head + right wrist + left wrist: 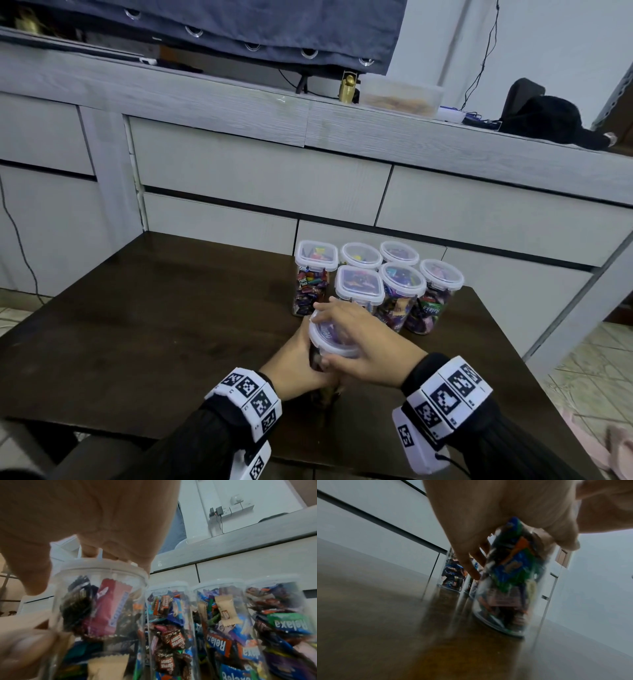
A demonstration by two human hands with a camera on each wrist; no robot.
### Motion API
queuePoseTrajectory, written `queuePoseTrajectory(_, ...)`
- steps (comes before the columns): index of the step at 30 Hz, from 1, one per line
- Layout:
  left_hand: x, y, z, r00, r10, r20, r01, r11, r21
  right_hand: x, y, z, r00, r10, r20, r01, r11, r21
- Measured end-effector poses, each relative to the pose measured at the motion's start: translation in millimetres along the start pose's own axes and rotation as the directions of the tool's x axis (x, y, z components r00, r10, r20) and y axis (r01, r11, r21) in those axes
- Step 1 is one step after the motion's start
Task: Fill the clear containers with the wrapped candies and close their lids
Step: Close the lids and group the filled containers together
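While the left hand (298, 363) grips the container (508, 588), the right hand (363, 342) clasps its lid (330, 337).

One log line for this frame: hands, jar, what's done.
left hand: grips jar body | right hand: on jar lid | six lidded candy jars behind | table

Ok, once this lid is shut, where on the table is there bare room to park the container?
Free: the wide dark stretch of table left of the left hand, reaching the far edge, and a narrower strip right of the right hand. Crowded: the far right, where six lidded containers cluster behind the held container.
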State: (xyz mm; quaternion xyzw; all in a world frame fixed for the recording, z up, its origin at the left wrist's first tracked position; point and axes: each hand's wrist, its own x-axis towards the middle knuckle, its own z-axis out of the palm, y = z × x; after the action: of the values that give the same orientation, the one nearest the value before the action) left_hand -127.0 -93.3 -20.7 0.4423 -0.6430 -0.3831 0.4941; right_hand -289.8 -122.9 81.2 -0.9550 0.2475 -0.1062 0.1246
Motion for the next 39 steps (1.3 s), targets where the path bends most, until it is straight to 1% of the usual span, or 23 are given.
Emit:
queuePoseTrajectory(3,-4.5,-2.6,-13.1,0.996,-0.081,0.028,0.08,0.995,0.056,-8.5,4.0,-6.6,1.0,-0.013,-0.008,0.011,0.984,-0.176)
queuePoseTrajectory(5,-6.2,-5.0,-19.7,0.993,-0.112,0.022,0.108,0.986,0.126,-13.9,2.9,-9.5,1.0,-0.016,0.0,0.016,0.978,-0.207)
queuePoseTrajectory(6,-6.9,-6.0,-21.1,0.993,-0.116,0.019,0.112,0.982,0.15,-16.2,2.3,-10.6,0.999,-0.032,0.005,0.032,0.986,-0.164)
queuePoseTrajectory(9,-5.0,-5.8,-18.2,0.995,-0.099,0.007,0.096,0.98,0.176,-19.2,1.1,-13.9,0.998,-0.055,-0.015,0.056,0.994,0.094)
queuePoseTrajectory(11,-1.5,-3.3,-13.0,0.996,-0.083,0.034,0.077,0.985,0.155,-19.5,0.4,-15.0,0.998,-0.021,-0.064,0.035,0.973,0.227)
queuePoseTrajectory(13,1.3,-3.8,-6.9,0.994,-0.084,0.074,0.077,0.993,0.089,-19.0,-0.5,-11.6,0.989,0.045,-0.138,-0.007,0.964,0.265)
queuePoseTrajectory(15,0.2,-4.2,-0.8,0.99,-0.106,0.097,0.103,0.994,0.035,-19.2,2.2,-5.6,0.973,0.135,-0.186,-0.101,0.979,0.179)
queuePoseTrajectory(16,-1.5,-3.6,1.7,0.989,-0.117,0.094,0.116,0.993,0.018,-20.3,4.6,-3.2,0.966,0.178,-0.19,-0.154,0.979,0.132)
queuePoseTrajectory(17,-2.9,-3.2,3.4,0.989,-0.123,0.086,0.123,0.992,0.005,-21.7,7.1,-1.7,0.96,0.213,-0.18,-0.195,0.975,0.11)
queuePoseTrajectory(19,-4.5,-3.4,4.5,0.989,-0.127,0.079,0.128,0.992,-0.013,-23.3,11.1,0.5,0.959,0.254,-0.127,-0.236,0.961,0.141)
queuePoseTrajectory(21,-3.6,-1.4,3.2,0.985,-0.14,0.103,0.142,0.99,-0.01,-19.9,13.5,2.9,0.962,0.261,-0.073,-0.25,0.958,0.14)
queuePoseTrajectory(23,-1.3,0.5,1.6,0.979,-0.152,0.139,0.154,0.988,-0.001,-12.9,14.7,4.7,0.963,0.265,-0.041,-0.26,0.961,0.089)
queuePoseTrajectory(27,1.3,4.0,-1.5,0.971,-0.167,0.171,0.169,0.986,0.001,-4.5,15.8,5.7,0.958,0.281,-0.054,-0.277,0.958,0.068)
queuePoseTrajectory(31,1.7,5.3,-4.9,0.967,-0.183,0.177,0.183,0.983,0.014,-8.4,14.3,3.6,0.965,0.258,-0.046,-0.261,0.963,-0.07)
queuePoseTrajectory(32,1.5,5.4,-7.3,0.967,-0.189,0.174,0.187,0.982,0.029,-10.5,14.8,2.1,0.966,0.252,-0.054,-0.255,0.965,-0.055)
queuePoseTrajectory(33,1.2,5.1,-10.6,0.966,-0.197,0.17,0.192,0.98,0.042,-13.1,16.1,0.6,0.966,0.247,-0.077,-0.248,0.969,-0.005)
queuePoseTrajectory(35,0.9,4.3,-20.6,0.961,-0.221,0.166,0.214,0.975,0.058,-19.4,20.2,-1.3,0.957,0.249,-0.146,-0.235,0.966,0.107)
queuePoseTrajectory(36,0.3,4.6,-27.2,0.958,-0.236,0.162,0.227,0.971,0.072,-22.4,22.2,-1.3,0.951,0.255,-0.173,-0.236,0.964,0.122)
queuePoseTrajectory(39,-2.3,5.5,-49.8,0.955,-0.272,0.12,0.259,0.959,0.113,-26.2,30.0,0.3,0.934,0.284,-0.217,-0.284,0.958,0.033)
